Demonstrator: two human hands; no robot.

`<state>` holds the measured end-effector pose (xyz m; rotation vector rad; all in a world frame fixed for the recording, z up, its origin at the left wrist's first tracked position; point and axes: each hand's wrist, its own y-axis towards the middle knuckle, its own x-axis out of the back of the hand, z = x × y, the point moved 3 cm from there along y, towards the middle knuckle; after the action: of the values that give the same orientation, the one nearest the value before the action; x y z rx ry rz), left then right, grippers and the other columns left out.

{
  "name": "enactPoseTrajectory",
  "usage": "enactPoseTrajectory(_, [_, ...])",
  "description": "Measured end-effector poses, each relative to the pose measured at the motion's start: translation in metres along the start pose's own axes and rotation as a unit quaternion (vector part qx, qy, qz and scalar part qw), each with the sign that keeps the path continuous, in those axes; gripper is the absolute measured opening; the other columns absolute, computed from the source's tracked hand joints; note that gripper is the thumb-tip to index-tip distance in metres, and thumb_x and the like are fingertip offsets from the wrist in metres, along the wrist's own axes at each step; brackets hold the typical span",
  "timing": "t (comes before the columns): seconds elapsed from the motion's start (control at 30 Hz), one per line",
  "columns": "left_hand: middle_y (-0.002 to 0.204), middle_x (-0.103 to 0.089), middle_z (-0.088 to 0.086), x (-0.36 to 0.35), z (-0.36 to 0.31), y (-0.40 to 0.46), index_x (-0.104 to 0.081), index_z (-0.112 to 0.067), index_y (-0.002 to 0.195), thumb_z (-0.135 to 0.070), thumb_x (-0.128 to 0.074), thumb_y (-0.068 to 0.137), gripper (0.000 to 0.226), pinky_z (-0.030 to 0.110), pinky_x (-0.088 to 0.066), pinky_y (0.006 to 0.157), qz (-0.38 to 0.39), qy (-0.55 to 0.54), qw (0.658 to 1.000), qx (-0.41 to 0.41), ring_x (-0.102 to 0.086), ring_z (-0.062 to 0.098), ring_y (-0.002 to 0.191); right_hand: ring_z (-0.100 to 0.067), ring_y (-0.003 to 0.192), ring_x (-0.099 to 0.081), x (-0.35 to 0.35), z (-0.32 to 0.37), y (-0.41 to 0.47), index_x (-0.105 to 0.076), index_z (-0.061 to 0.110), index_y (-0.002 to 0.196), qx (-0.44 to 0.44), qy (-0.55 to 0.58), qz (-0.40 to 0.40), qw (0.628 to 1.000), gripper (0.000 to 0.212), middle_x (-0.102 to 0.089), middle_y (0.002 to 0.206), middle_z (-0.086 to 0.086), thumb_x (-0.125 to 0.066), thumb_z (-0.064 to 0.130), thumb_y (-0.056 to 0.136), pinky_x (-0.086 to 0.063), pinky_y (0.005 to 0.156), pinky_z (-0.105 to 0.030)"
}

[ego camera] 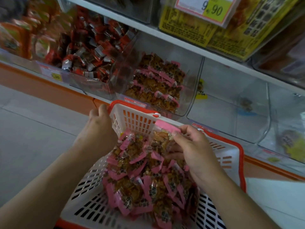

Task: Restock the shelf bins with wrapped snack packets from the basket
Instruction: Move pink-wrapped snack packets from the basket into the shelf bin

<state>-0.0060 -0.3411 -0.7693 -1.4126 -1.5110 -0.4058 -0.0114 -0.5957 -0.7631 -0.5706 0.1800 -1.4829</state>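
Over the near white slotted plastic basket with the red rim [231, 156], my right hand [194, 151] pinches one pink-edged clear-wrapped snack packet [165, 131] between thumb and curled fingers, lifted just above the heap of pink-edged packets [145, 176] filling the basket. My left hand [99, 124] grips the basket's far left corner. Just beyond, the clear plastic shelf bin [189, 76] holds matching packets in rows.

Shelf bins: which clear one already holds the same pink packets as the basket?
The middle bin, straight above the basket. The left bin holds red packets.
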Motion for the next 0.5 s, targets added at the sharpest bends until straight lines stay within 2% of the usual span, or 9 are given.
enactPoseTrajectory(0.07, [0.144, -0.042, 0.018, 0.013, -0.015, -0.005, -0.033, -0.015, 0.149, -0.011, -0.058, 0.096, 0.059, 0.055, -0.049, 0.102, -0.091, -0.011, 0.995, -0.051, -0.048, 0.040, 0.131, -0.030, 0.090, -0.077, 0.001, 0.008, -0.001, -0.069, 0.028, 0.094, 0.019, -0.007, -0.002, 1.000, 0.014, -0.079, 0.091, -0.005, -0.069, 0.040, 0.102, -0.060, 0.092, -0.063])
enactPoseTrajectory(0.13, [0.132, -0.055, 0.004, 0.023, -0.038, -0.020, -0.052, -0.021, 0.136, -0.026, -0.059, 0.098, 0.039, 0.047, -0.054, 0.097, -0.130, -0.060, 0.983, -0.114, -0.056, 0.025, 0.120, -0.033, 0.086, -0.075, 0.001, 0.020, -0.004, -0.067, 0.028, 0.092, 0.032, 0.000, 0.006, 0.999, 0.016, -0.079, 0.088, -0.003, -0.066, 0.039, 0.105, -0.059, 0.088, -0.055])
enactPoseTrajectory(0.2, [0.105, -0.070, -0.012, 0.019, -0.057, -0.035, -0.066, -0.031, 0.114, -0.047, -0.057, 0.098, 0.024, 0.040, -0.059, 0.087, -0.032, -0.141, 0.984, -0.101, -0.066, 0.009, 0.095, -0.044, 0.076, -0.066, 0.000, 0.030, -0.008, -0.065, 0.030, 0.094, 0.057, 0.002, 0.009, 0.998, 0.015, -0.074, 0.079, -0.006, -0.064, 0.039, 0.106, -0.055, 0.073, -0.052])
enactPoseTrajectory(0.23, [0.093, -0.074, -0.010, 0.014, -0.064, -0.042, -0.070, -0.032, 0.106, -0.056, -0.056, 0.097, 0.029, 0.043, -0.060, 0.083, 0.034, -0.202, 0.977, -0.062, -0.070, 0.010, 0.085, -0.044, 0.072, -0.063, 0.000, 0.036, -0.011, -0.065, 0.031, 0.095, 0.083, -0.006, -0.005, 0.997, 0.013, -0.071, 0.076, -0.009, -0.064, 0.039, 0.106, -0.054, 0.067, -0.053])
enactPoseTrajectory(0.3, [0.083, -0.076, 0.004, 0.003, -0.068, -0.048, -0.075, -0.021, 0.097, -0.063, -0.057, 0.094, 0.046, 0.055, -0.062, 0.076, 0.109, -0.343, 0.931, 0.066, -0.074, 0.026, 0.073, -0.035, 0.073, -0.071, 0.003, 0.045, -0.017, -0.066, 0.032, 0.096, 0.167, -0.019, -0.038, 0.985, 0.009, -0.074, 0.080, -0.007, -0.066, 0.033, 0.105, -0.062, 0.069, -0.053])
enactPoseTrajectory(0.37, [0.087, -0.077, 0.017, -0.004, -0.066, -0.048, -0.075, -0.005, 0.100, -0.068, -0.061, 0.089, 0.066, 0.051, -0.062, 0.064, 0.164, -0.457, 0.856, 0.177, -0.075, 0.038, 0.074, -0.018, 0.085, -0.075, 0.005, 0.054, -0.024, -0.070, 0.028, 0.097, 0.262, -0.038, -0.026, 0.964, 0.008, -0.076, 0.089, 0.002, -0.070, 0.022, 0.102, -0.063, 0.074, -0.035])
enactPoseTrajectory(0.4, [0.093, -0.077, 0.021, -0.006, -0.066, -0.049, -0.074, -0.001, 0.104, -0.068, -0.064, 0.086, 0.070, 0.047, -0.063, 0.064, 0.191, -0.498, 0.821, 0.206, -0.076, 0.042, 0.080, -0.014, 0.092, -0.075, 0.004, 0.057, -0.027, -0.072, 0.023, 0.097, 0.305, -0.057, -0.001, 0.951, 0.006, -0.077, 0.094, 0.006, -0.071, 0.018, 0.100, -0.062, 0.077, -0.028])
enactPoseTrajectory(0.43, [0.100, -0.077, 0.024, -0.007, -0.066, -0.049, -0.072, 0.000, 0.110, -0.062, -0.070, 0.085, 0.067, 0.046, -0.064, 0.068, 0.208, -0.525, 0.799, 0.208, -0.077, 0.043, 0.086, -0.011, 0.099, -0.075, 0.004, 0.058, -0.029, -0.075, 0.019, 0.097, 0.345, -0.082, 0.019, 0.935, 0.004, -0.078, 0.099, 0.010, -0.073, 0.015, 0.099, -0.060, 0.082, -0.024])
enactPoseTrajectory(0.5, [0.107, -0.077, 0.022, -0.010, -0.065, -0.046, -0.070, -0.001, 0.119, -0.034, -0.079, 0.083, 0.050, 0.046, -0.064, 0.077, 0.213, -0.554, 0.787, 0.165, -0.077, 0.039, 0.096, -0.009, 0.112, -0.073, 0.005, 0.057, -0.031, -0.079, 0.012, 0.096, 0.412, -0.128, 0.046, 0.901, 0.003, -0.078, 0.110, 0.011, -0.078, 0.010, 0.095, -0.058, 0.094, -0.029])
